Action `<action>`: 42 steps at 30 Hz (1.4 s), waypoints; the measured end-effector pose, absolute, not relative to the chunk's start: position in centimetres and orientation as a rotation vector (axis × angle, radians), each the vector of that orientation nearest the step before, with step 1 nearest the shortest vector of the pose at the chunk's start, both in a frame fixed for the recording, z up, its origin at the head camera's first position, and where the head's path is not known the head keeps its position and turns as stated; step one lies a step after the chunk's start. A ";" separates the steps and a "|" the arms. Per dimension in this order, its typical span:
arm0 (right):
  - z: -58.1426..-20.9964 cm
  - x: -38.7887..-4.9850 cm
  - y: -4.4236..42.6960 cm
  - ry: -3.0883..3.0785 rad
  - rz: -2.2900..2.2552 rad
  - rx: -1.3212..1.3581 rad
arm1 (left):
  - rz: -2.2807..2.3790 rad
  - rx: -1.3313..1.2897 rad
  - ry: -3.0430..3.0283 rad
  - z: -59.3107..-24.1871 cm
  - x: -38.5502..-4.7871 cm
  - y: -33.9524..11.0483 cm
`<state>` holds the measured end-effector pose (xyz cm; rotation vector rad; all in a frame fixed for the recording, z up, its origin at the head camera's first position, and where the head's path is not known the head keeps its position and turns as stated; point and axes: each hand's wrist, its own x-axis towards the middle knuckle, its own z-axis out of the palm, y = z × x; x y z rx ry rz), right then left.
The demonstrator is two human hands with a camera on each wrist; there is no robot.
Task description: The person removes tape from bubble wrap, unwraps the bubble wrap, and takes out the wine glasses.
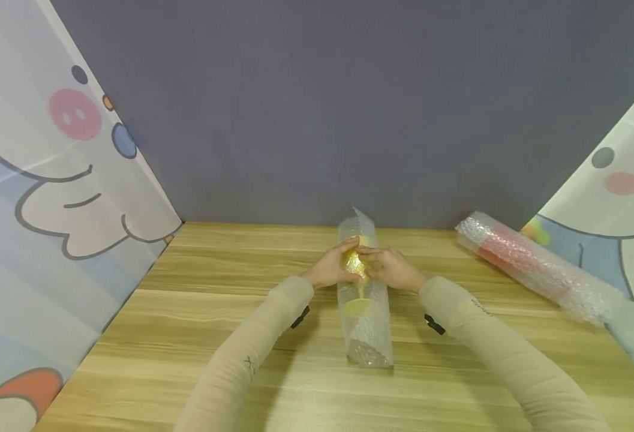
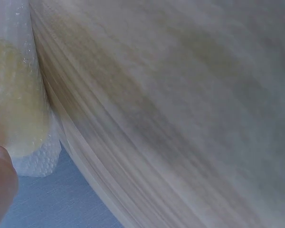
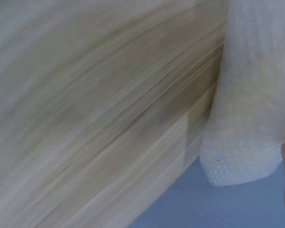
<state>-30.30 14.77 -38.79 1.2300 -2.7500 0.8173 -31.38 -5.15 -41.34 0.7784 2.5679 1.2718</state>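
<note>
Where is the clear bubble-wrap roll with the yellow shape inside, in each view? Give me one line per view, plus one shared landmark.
Head: the roll lies just right of centre, below mid-height, with the left hand and right hand on it.
Left wrist: the roll stands at the left edge, partly cut off.
Right wrist: the roll stands at the right edge, partly cut off.
Shared landmark: the light-brown wood-grain tabletop.

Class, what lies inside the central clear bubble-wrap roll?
A yellow goblet-shaped object shows inside the roll: bowl, thin stem, round base. The left grip and right grip cover parts of the bowl; its underside is hidden.
</note>
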 end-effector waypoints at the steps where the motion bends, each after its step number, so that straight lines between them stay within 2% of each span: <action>1: -38.8 -30.3 14.8 -2.743 0.815 1.240 | 1.268 0.778 2.572 -41.3 -31.4 -5.1; 23: -38.5 -30.7 15.1 -2.670 0.747 1.288 | 1.275 0.775 2.567 -41.2 -31.5 -4.9; 35: -38.4 -30.7 14.7 -2.668 0.817 1.173 | 1.256 0.750 2.590 -41.3 -31.5 -4.9; 42: -38.9 -30.9 14.7 -2.529 0.690 1.298 | 1.275 0.743 2.592 -41.5 -31.4 -4.9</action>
